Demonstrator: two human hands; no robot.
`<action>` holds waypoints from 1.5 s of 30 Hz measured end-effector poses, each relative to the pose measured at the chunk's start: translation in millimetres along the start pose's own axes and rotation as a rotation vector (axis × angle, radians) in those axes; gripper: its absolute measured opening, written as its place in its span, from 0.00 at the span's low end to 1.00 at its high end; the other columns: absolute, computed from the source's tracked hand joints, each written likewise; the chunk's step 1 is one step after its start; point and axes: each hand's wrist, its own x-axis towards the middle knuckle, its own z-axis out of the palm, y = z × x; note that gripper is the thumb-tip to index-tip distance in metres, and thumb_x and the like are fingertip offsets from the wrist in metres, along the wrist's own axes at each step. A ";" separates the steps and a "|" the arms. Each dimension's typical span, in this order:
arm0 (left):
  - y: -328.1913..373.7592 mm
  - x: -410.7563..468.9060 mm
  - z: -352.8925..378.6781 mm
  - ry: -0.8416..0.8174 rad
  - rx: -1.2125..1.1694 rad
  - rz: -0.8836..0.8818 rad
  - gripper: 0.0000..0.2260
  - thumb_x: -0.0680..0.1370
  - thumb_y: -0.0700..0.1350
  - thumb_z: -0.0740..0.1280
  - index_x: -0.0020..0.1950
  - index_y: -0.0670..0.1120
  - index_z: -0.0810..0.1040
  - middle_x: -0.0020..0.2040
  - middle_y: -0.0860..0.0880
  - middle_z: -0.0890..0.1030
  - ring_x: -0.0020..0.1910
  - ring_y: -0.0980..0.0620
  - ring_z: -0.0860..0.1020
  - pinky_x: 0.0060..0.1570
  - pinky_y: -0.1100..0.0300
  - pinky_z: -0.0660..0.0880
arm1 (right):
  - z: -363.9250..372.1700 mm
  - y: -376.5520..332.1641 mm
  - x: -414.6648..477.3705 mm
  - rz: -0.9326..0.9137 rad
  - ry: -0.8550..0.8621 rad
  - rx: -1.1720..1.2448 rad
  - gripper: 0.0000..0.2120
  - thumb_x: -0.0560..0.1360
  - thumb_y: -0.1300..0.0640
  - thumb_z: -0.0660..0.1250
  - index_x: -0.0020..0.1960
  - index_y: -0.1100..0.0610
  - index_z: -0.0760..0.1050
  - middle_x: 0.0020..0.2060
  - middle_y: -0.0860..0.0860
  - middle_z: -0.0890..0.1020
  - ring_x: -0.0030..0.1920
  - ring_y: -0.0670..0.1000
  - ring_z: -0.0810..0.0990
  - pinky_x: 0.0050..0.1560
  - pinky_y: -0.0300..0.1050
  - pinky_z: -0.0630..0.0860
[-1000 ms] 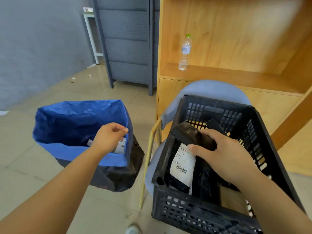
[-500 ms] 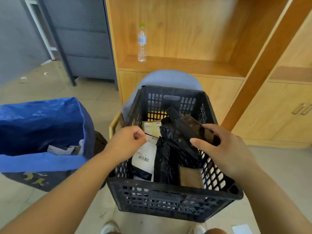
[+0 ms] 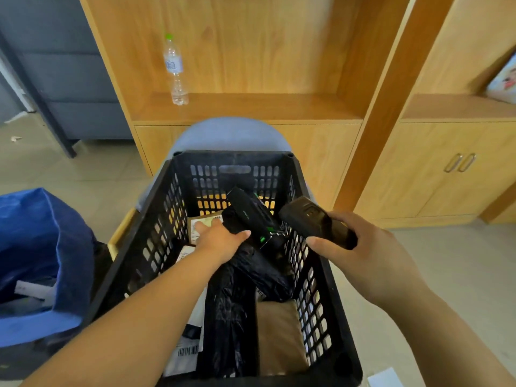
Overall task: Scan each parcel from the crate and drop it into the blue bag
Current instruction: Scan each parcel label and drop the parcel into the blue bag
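Note:
A black slatted crate [image 3: 234,157] sits on a blue-grey chair [image 3: 229,134] in front of me. Several parcels lie in it: a black box with green marks [image 3: 250,215], a small brown labelled parcel [image 3: 206,219], black plastic-wrapped parcels [image 3: 259,272], a tan parcel [image 3: 279,336] and a white labelled one [image 3: 187,351]. My left hand [image 3: 220,240] reaches into the crate with fingers stretched out, resting on the small brown parcel beside the black box. My right hand [image 3: 365,255] grips a black handheld scanner [image 3: 312,219] above the crate's right wall. The blue bag [image 3: 47,236] stands open on the floor at the left, with parcels inside.
A wooden shelf unit [image 3: 251,107] stands behind the chair, with a plastic water bottle [image 3: 174,71] on it. Cabinet doors with handles [image 3: 460,162] are at the right. A dark grey cabinet [image 3: 69,79] is at the back left. Tiled floor surrounds the chair.
My left hand left the blue bag, crossed to the crate and now reaches down among the parcels. My right hand carried the scanner rightward to the crate's right wall. My view swung right.

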 end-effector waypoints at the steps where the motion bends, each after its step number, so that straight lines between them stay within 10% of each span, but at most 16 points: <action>1: 2.1 5.0 3.0 0.012 0.015 -0.023 0.40 0.73 0.67 0.64 0.74 0.41 0.59 0.72 0.38 0.58 0.65 0.38 0.69 0.60 0.51 0.72 | -0.9 2.4 2.9 0.005 0.002 0.003 0.29 0.66 0.28 0.61 0.64 0.37 0.70 0.47 0.41 0.80 0.48 0.48 0.78 0.49 0.48 0.78; 8: -1.1 24.1 15.4 0.024 0.075 -0.048 0.24 0.72 0.59 0.70 0.54 0.40 0.79 0.53 0.42 0.81 0.55 0.41 0.77 0.52 0.54 0.75 | -5.2 11.7 10.1 0.015 -0.018 0.033 0.23 0.71 0.33 0.64 0.63 0.37 0.69 0.41 0.33 0.72 0.45 0.45 0.75 0.43 0.42 0.73; 19: -14.8 -3.7 -20.2 0.000 -0.266 0.093 0.06 0.76 0.43 0.68 0.43 0.43 0.73 0.44 0.42 0.77 0.48 0.41 0.77 0.53 0.47 0.77 | -4.7 12.8 -11.5 -0.009 0.023 0.089 0.23 0.69 0.31 0.64 0.61 0.38 0.72 0.43 0.39 0.78 0.45 0.45 0.77 0.43 0.43 0.76; 25: -33.1 -35.6 -69.4 0.391 -0.331 0.330 0.18 0.73 0.40 0.71 0.33 0.45 0.62 0.34 0.48 0.68 0.35 0.48 0.69 0.35 0.57 0.64 | -3.4 4.9 -26.7 -0.045 0.017 0.126 0.23 0.68 0.32 0.64 0.60 0.38 0.73 0.43 0.38 0.79 0.46 0.43 0.77 0.45 0.44 0.76; 29: -38.0 -55.5 -87.2 0.589 -0.242 0.660 0.15 0.69 0.33 0.74 0.35 0.44 0.68 0.47 0.54 0.71 0.51 0.57 0.69 0.49 0.72 0.63 | -4.9 -1.2 -29.6 -0.054 0.022 0.154 0.21 0.69 0.33 0.65 0.60 0.37 0.73 0.43 0.38 0.79 0.45 0.42 0.76 0.42 0.42 0.73; 32: -42.6 -65.1 -85.7 0.321 -0.012 0.854 0.15 0.66 0.34 0.76 0.37 0.49 0.72 0.58 0.55 0.71 0.60 0.58 0.69 0.60 0.70 0.62 | -5.3 -3.6 -28.8 -0.050 0.028 0.169 0.22 0.69 0.33 0.65 0.60 0.38 0.73 0.44 0.38 0.79 0.46 0.43 0.76 0.45 0.45 0.74; 36: -51.9 -68.4 -66.6 -0.326 -0.069 0.568 0.07 0.72 0.52 0.73 0.45 0.52 0.79 0.50 0.55 0.81 0.52 0.59 0.79 0.57 0.62 0.74 | -1.5 -2.4 -26.3 -0.044 0.021 0.156 0.23 0.69 0.33 0.65 0.62 0.39 0.73 0.45 0.40 0.79 0.47 0.47 0.77 0.44 0.44 0.73; 41: -56.6 -42.4 -37.3 -0.037 0.047 0.157 0.23 0.78 0.60 0.62 0.52 0.40 0.77 0.48 0.41 0.81 0.49 0.42 0.80 0.47 0.52 0.74 | 9.4 -0.7 -16.2 -0.024 -0.023 0.114 0.26 0.70 0.32 0.64 0.64 0.40 0.71 0.44 0.40 0.79 0.46 0.47 0.78 0.42 0.41 0.74; 45: -51.6 -28.5 -19.3 -0.239 -0.338 -0.236 0.33 0.71 0.71 0.61 0.59 0.43 0.71 0.57 0.42 0.76 0.51 0.42 0.78 0.47 0.49 0.77 | 16.6 -0.7 -3.7 -0.017 -0.018 0.132 0.27 0.69 0.31 0.64 0.64 0.39 0.71 0.43 0.41 0.79 0.45 0.49 0.80 0.44 0.45 0.77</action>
